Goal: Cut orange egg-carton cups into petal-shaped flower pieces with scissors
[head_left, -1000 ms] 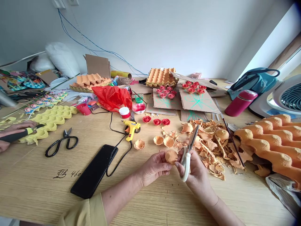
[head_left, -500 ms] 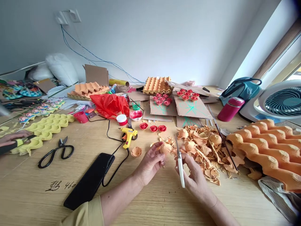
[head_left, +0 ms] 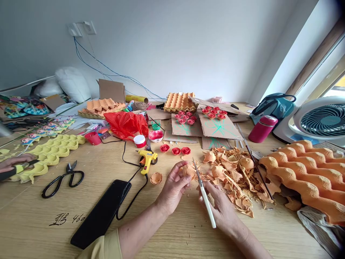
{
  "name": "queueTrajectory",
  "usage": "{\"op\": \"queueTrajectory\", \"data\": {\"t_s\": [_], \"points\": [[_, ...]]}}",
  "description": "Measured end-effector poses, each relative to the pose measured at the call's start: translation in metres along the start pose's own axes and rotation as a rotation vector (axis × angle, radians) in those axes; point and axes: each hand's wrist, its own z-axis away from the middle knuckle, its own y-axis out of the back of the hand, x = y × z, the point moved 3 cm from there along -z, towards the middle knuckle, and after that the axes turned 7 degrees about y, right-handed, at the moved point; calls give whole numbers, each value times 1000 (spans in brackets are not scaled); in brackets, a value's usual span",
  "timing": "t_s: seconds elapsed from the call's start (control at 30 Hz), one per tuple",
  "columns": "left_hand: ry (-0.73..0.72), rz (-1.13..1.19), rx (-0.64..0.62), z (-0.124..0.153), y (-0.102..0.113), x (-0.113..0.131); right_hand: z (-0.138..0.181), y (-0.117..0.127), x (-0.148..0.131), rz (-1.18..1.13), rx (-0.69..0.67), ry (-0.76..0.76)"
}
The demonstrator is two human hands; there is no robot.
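My left hand is closed round a small orange egg-carton cup, held just above the wooden table. My right hand grips white-handled scissors, whose blades point up and touch the cup's right side. A heap of orange carton scraps lies just right of both hands. One cut orange cup sits on the table to the left of my left hand.
A black phone and a yellow glue gun with its cord lie at the left. Black scissors, a yellow carton and another person's hand are far left. An orange egg tray, a fan and a red bottle stand at the right.
The camera has tilted up a little. My left hand has turned the cup, and the scissors have swung from leaning right to leaning left against it.
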Motion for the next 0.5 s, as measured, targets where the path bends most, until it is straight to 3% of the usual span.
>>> {"op": "queueTrajectory", "data": {"t_s": [0.3,0.5], "points": [[-187,-240,-25,1,-4,7,-1,-2,0,-17,-78,17],[-199,-306,-3,3,-6,4,-1,-2,-1,-35,-58,69]]}}
